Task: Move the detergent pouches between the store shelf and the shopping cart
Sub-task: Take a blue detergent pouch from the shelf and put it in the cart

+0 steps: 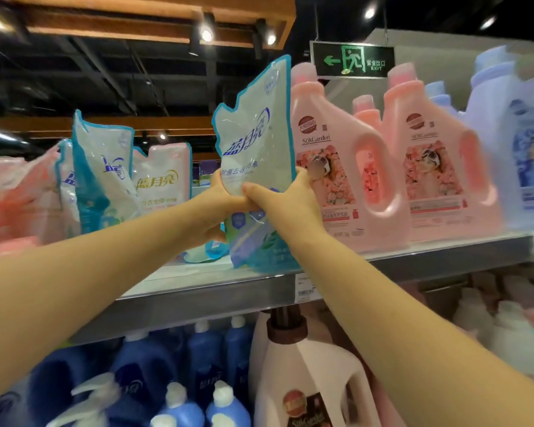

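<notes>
A white and teal detergent pouch stands upright on the top shelf, its base near the shelf's front edge. My left hand grips its left side at mid height and my right hand grips its right side, thumb across the front. More pouches stand to the left: a teal one leaning left and a pink-trimmed one behind it. A small teal pouch lies flat behind my left hand, partly hidden. No shopping cart is in view.
Pink detergent jugs stand just right of the held pouch, with pale blue jugs further right. Pink pouches crowd the far left. Below the shelf are blue bottles and a white jug. An exit sign hangs overhead.
</notes>
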Demonstrator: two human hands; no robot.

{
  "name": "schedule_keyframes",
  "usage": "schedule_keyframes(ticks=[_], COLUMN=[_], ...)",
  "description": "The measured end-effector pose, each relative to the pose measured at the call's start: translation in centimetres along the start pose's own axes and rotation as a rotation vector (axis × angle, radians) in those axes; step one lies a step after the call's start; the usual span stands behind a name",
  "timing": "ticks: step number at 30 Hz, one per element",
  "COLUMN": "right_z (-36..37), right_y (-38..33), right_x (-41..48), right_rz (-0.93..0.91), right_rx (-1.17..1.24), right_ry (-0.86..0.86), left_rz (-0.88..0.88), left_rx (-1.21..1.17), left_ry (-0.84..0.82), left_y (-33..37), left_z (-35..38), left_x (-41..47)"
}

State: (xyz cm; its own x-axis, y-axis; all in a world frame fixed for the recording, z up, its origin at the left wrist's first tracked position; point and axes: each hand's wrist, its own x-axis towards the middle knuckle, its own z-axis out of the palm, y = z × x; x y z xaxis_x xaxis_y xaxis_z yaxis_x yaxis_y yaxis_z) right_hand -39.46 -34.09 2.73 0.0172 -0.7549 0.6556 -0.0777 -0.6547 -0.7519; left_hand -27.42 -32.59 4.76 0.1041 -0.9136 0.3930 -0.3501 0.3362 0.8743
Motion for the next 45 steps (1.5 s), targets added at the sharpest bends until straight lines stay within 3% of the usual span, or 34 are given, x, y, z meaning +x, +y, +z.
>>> schedule_keyframes(ticks=[5,12,21,28,33,45], right_z=[-1.1,-5.0,-13.4,-21.2,-28.1,-53.0], right_y=[-0.2,-1.6,-2.1,0.2,2.6,10.4], right_x=[0.0,-1.7,-11.4,-25.2,-34.5,-49.8], right_rz=[-0.130,-0.217,-0.138,0.095,0.279,0.702], right_rx=[0.239,0.391,0.371,0.278,0.033,-0.266], right_ry=[0.080,0.105,0.160,0.247,0.367,0.762], left_rz=[0.241,0.482,0.546,0.368,0.272,0.074], left_rx=[0.152,0.279,0.157,0.022,-0.073,-0.139], left_ry=[0.116,0.235,0.202,-0.039,-0.231,-0.654], left_y=[2.3,6.8,6.2,1.7,-1.7,-5.7], left_z=[1.7,4.9,12.5,21.2,29.6,60.2], left_x=[-1.7,-4.8,-14.1,-24.4,-31.2,-42.9])
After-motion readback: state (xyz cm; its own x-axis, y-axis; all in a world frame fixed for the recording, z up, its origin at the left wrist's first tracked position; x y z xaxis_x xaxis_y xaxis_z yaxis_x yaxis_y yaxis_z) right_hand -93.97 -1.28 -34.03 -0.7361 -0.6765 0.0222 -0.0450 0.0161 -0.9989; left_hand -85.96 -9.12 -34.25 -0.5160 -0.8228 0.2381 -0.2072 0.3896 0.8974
